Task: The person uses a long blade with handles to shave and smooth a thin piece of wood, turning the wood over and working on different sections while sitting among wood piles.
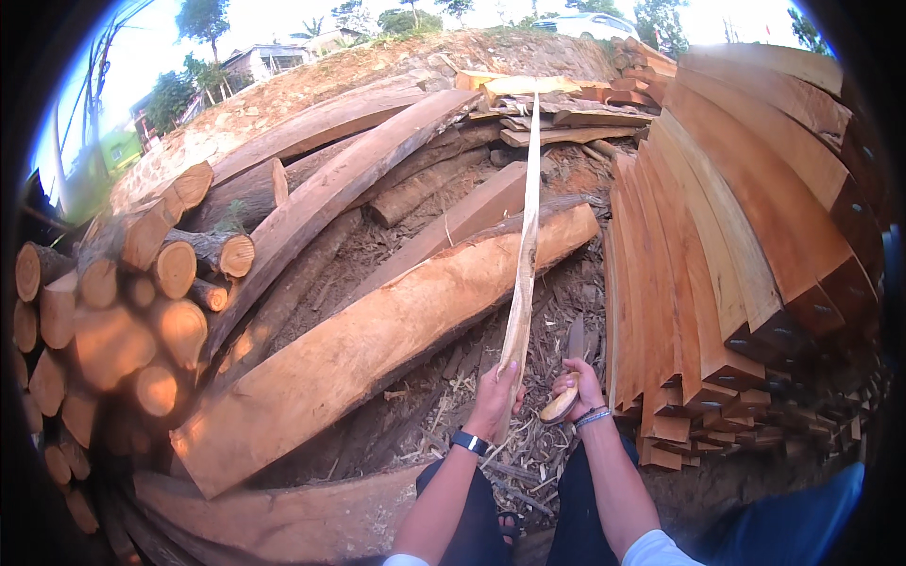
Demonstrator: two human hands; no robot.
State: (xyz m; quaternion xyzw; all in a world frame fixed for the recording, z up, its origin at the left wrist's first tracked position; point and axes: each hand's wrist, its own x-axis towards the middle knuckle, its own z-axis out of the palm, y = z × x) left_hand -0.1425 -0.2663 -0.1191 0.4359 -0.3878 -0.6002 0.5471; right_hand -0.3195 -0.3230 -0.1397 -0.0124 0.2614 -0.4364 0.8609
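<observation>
My left hand is closed around the near end of a long, thin strip of pale wood. The strip runs away from me, above a large squared timber, toward the wood at the back. In my right hand is a knife, its wooden handle showing below the fingers. The knife's dark blade points up and away, just right of the strip and apart from it. A dark watch is on my left wrist, and bracelets circle the right one.
Stacked sawn planks rise along the right. Round cut logs are piled at the left. The large squared timber lies slantwise before me, with a beam nearer my legs. Wood shavings litter the ground around my feet.
</observation>
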